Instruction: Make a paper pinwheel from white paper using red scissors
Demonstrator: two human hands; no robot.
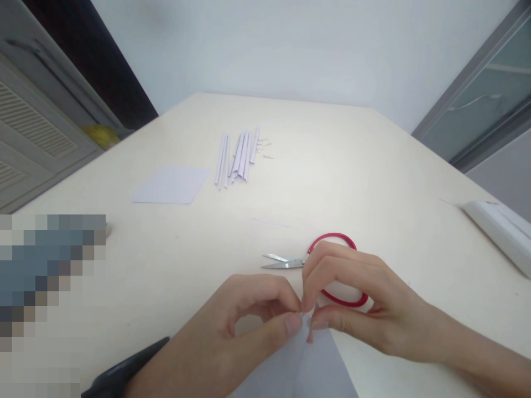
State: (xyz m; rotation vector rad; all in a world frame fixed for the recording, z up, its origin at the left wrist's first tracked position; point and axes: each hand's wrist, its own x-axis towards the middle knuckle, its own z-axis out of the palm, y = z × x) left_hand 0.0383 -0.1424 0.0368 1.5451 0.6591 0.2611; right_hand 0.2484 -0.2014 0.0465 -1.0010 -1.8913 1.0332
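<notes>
Both my hands pinch the top corner of a white paper sheet (307,359) that lies at the near edge of the cream table (373,166). My left hand (244,320) grips the corner between thumb and forefinger. My right hand (357,298) pinches the same corner from the right, fingers curled. Just behind my right hand lie red-handled scissors (319,260), blades slightly apart and pointing left, their handles partly hidden by my fingers.
Several rolled white paper tubes (237,157) lie at the far middle with small paper scraps (264,146) beside them. A flat square white sheet (172,184) lies to their left. A white box-like object (501,229) sits at the right edge. A blurred patch covers the left.
</notes>
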